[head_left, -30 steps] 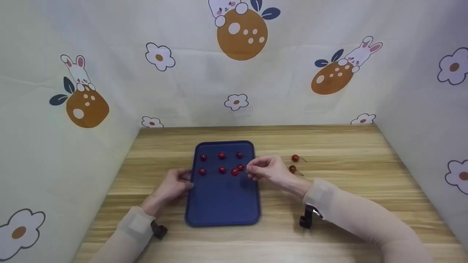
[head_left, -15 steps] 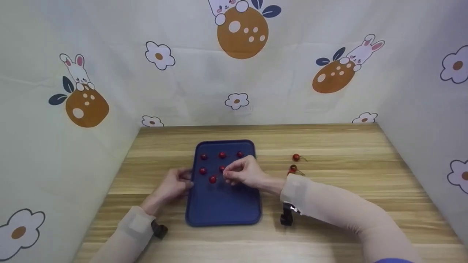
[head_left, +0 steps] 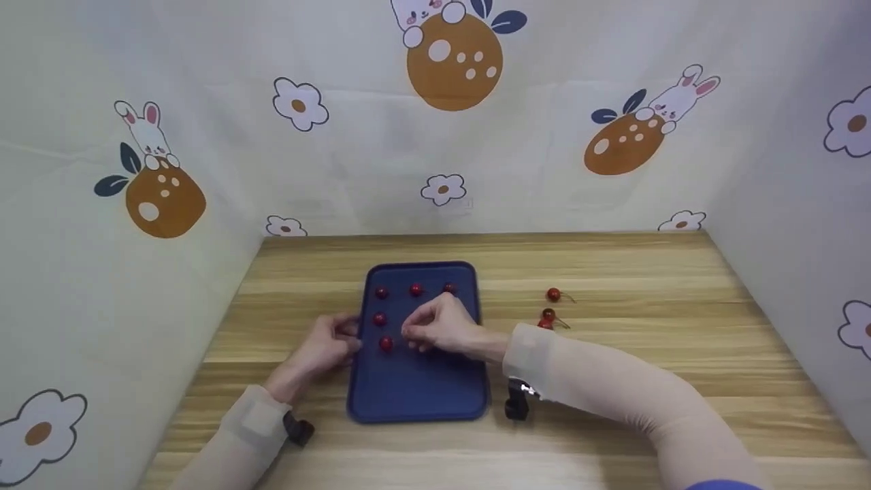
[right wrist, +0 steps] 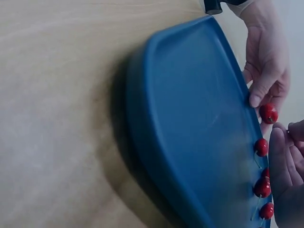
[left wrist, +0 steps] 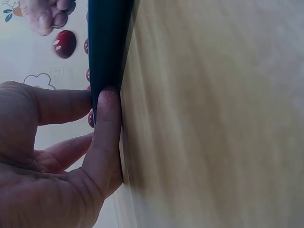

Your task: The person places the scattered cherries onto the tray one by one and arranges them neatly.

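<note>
A dark blue tray [head_left: 422, 391] lies on the wooden table. My left hand [head_left: 332, 344] grips its left edge, and the left wrist view shows the thumb [left wrist: 108, 111] against the tray's side. Over the tray, my right hand [head_left: 446, 327] pinches a red cherry [head_left: 386, 343] by its stem; the fruit hangs close to the left rim in the right wrist view. On the tray, one cherry [head_left: 379, 318] sits above the held one, and a row behind includes a left cherry [head_left: 382, 292], a middle cherry [head_left: 416, 289] and a right cherry [head_left: 449, 288]. The right hand hides others.
Right of the tray, a cherry [head_left: 554, 295] with its stem lies on the table [head_left: 633, 292]. Nearer, a darker cherry [head_left: 548, 314] overlaps another red cherry [head_left: 545, 324] partly covered by the right sleeve [head_left: 592, 367]. A printed curtain [head_left: 360, 156] encloses the table.
The right hand has carried the cherry by its stem from the tray's right side leftward and toward the near side, to the left rim. The left hand has stayed on the tray's edge.
</note>
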A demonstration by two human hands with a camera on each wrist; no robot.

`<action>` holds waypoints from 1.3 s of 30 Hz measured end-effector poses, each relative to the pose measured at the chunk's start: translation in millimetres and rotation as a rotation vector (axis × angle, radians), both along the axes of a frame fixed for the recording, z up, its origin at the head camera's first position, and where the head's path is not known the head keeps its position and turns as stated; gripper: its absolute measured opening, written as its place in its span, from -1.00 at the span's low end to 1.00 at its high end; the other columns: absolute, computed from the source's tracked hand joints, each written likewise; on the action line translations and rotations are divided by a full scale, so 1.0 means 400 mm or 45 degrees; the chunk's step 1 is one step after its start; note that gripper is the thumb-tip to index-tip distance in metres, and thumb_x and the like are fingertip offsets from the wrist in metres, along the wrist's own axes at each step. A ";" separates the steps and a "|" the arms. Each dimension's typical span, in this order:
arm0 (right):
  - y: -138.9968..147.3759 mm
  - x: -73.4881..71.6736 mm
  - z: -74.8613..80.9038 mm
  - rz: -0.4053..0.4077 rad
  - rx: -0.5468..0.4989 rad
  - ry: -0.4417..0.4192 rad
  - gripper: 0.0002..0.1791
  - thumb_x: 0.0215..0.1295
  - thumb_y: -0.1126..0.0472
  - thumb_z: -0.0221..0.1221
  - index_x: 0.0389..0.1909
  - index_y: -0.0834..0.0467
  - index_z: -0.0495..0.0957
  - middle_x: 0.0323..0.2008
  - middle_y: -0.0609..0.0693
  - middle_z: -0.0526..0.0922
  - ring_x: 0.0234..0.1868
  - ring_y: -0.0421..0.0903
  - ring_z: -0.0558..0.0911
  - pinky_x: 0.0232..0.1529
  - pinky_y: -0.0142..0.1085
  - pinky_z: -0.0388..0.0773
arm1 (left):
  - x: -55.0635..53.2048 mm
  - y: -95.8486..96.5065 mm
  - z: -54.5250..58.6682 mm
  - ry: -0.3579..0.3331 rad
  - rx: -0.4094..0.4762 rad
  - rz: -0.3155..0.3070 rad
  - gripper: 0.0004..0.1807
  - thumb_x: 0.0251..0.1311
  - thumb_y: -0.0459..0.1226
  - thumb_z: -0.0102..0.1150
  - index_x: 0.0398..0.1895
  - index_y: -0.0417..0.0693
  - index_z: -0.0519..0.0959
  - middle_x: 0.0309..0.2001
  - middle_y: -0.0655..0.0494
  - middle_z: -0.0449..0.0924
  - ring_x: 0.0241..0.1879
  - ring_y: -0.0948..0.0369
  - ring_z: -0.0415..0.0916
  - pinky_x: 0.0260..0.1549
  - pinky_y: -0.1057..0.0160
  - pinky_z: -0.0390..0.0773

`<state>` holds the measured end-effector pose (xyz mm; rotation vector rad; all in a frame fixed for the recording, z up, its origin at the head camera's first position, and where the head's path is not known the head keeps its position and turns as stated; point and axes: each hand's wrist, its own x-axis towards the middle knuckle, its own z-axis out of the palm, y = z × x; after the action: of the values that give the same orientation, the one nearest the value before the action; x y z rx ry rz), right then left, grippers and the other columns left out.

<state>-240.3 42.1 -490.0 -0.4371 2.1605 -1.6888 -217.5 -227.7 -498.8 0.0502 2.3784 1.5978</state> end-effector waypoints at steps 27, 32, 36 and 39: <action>-0.081 0.028 -0.026 -0.254 0.016 -0.099 -0.93 0.38 0.40 0.45 -0.29 0.28 0.90 -0.38 0.18 0.90 -0.47 -0.15 0.83 -0.36 -0.30 0.86 | -0.004 -0.002 -0.005 0.031 -0.007 -0.035 -0.27 0.32 -0.55 0.26 0.58 -0.56 0.38 0.06 -0.32 0.75 -0.08 0.12 0.77 -0.26 0.25 0.81; -0.080 0.031 -0.034 -0.265 0.031 -0.102 -0.93 0.37 0.40 0.45 -0.29 0.28 0.90 -0.39 0.18 0.90 -0.49 -0.15 0.83 -0.37 -0.29 0.86 | -0.004 -0.002 -0.009 0.035 -0.003 -0.038 -0.27 0.33 -0.56 0.26 0.57 -0.57 0.37 0.04 -0.32 0.75 -0.10 0.14 0.77 -0.28 0.27 0.79; -0.074 0.032 -0.034 -0.244 0.062 -0.097 -0.94 0.37 0.39 0.46 -0.27 0.28 0.90 -0.39 0.17 0.90 -0.48 -0.15 0.84 -0.37 -0.28 0.86 | -0.005 -0.002 -0.009 0.037 0.002 -0.042 -0.28 0.33 -0.56 0.26 0.57 -0.57 0.38 0.03 -0.32 0.75 -0.10 0.14 0.77 -0.25 0.27 0.80; -0.070 0.031 -0.032 -0.228 0.076 -0.093 -0.93 0.38 0.37 0.46 -0.27 0.27 0.91 -0.38 0.16 0.91 -0.47 -0.16 0.84 -0.36 -0.28 0.87 | -0.005 -0.002 -0.007 0.032 0.009 -0.040 -0.29 0.34 -0.56 0.25 0.57 -0.57 0.37 0.04 -0.33 0.75 -0.09 0.14 0.77 -0.23 0.26 0.81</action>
<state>-227.9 14.2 -502.7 -0.1669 2.2473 -1.6973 -219.5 -228.5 -501.7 0.1095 2.3791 1.6002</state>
